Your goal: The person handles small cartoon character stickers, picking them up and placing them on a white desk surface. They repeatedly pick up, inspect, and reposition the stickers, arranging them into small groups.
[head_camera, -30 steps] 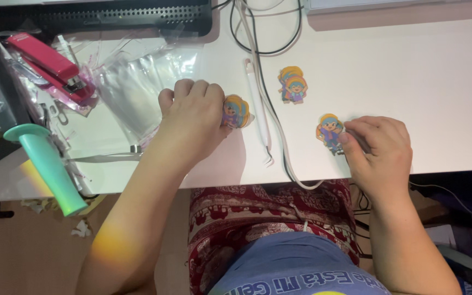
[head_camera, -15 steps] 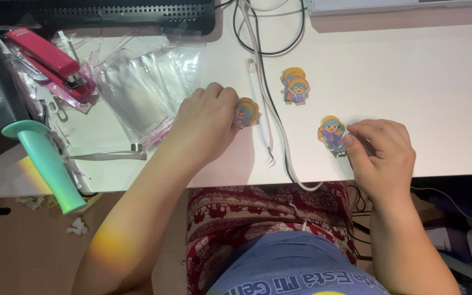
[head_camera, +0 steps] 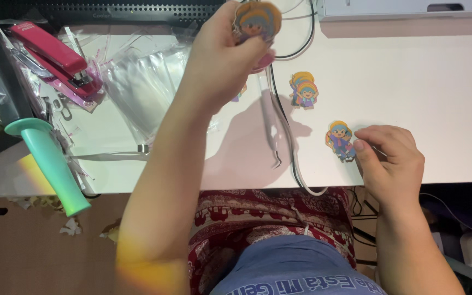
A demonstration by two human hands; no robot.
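Note:
My left hand (head_camera: 222, 57) is raised above the white table (head_camera: 438, 82) and pinches a cartoon-figure cutout (head_camera: 256, 21) between its fingertips. My right hand (head_camera: 391, 155) rests on the table near the front edge, fingers curled, its thumb touching a second figure cutout (head_camera: 340, 139) that lies flat. A third cutout (head_camera: 304, 89), which looks like two stacked, lies on the table between the hands.
Clear plastic sleeves (head_camera: 143, 87) lie in a pile at the left. A red stapler (head_camera: 55, 57) sits at the far left, a mint-green handle (head_camera: 47, 164) juts over the front edge. White and black cables (head_camera: 282, 128) cross the table's middle.
My left hand has lifted its cutout off the table and raised it toward the camera. My right hand has stayed by its cutout.

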